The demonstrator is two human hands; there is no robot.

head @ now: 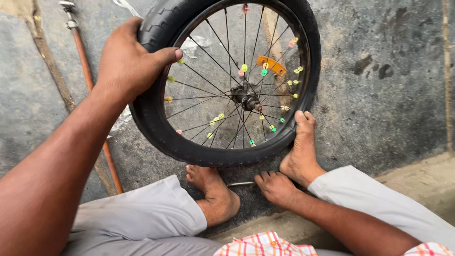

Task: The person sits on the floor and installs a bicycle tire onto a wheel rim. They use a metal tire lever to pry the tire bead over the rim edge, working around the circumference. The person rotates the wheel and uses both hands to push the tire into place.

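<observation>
A small bicycle wheel with a black tyre stands upright on the concrete floor, leaning a little. Its thin spokes carry several coloured beads, and an orange reflector sits near the hub. My left hand is shut on the tyre at its upper left, thumb hooked over the rim. My right hand is down on the floor below the wheel, fingers on a thin metal tool. My bare right foot presses against the tyre's lower right. My bare left foot rests just under the wheel.
A long rusty metal rod lies on the floor at the left, running under my left arm. Scraps of clear plastic lie beside the tyre. A raised concrete edge crosses the lower right.
</observation>
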